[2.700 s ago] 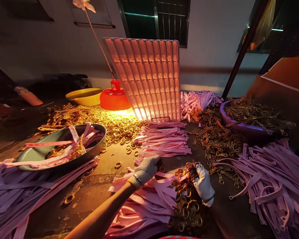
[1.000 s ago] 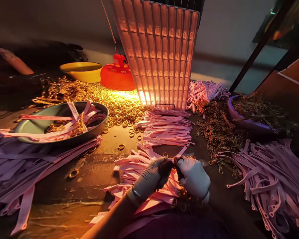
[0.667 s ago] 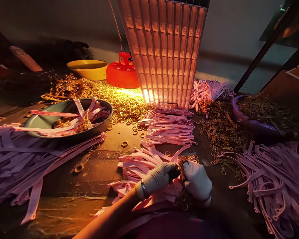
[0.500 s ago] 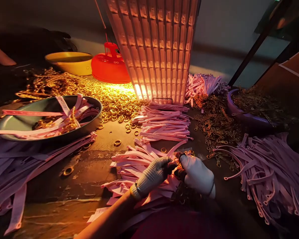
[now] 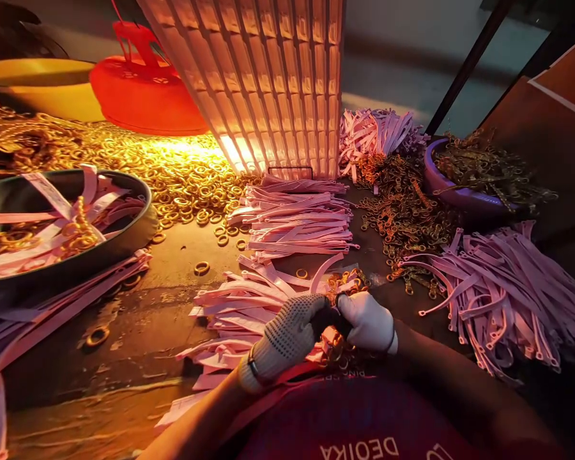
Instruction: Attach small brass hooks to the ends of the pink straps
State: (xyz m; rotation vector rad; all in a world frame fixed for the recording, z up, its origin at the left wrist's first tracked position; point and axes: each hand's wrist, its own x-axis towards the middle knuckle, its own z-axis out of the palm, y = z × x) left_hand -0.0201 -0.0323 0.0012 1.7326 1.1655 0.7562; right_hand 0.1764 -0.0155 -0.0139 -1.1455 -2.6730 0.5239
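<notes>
My left hand [image 5: 292, 329], in a pale knit glove with dark grip dots and dark fingertips, is closed at the near edge of a pile of pink straps [image 5: 234, 300]. Against its fingertips, my right hand [image 5: 370, 321] is closed too, in a white glove with dark fingertips. Whatever is pinched between them is small and hidden by the fingers. Gold metal clasps [image 5: 347, 281] lie just behind the hands, and more gold pieces [image 5: 338, 348] are partly visible beneath them. A curved pink strap [image 5: 326, 268] ends just behind my left fingers.
A red lamp [image 5: 146, 96] lights heaped gold rings [image 5: 191, 185] beside a tall ribbed panel [image 5: 273, 96]. Left stand a yellow basin [image 5: 52, 89] and a dark bowl [image 5: 138, 220] of straps. Right are a purple bowl [image 5: 431, 167] of chains and another strap pile [image 5: 503, 294].
The view has shifted, so the table's contents appear farther left and higher. My hands stay together, with the right hand's fingers now closer against the left's. More of my right forearm shows.
</notes>
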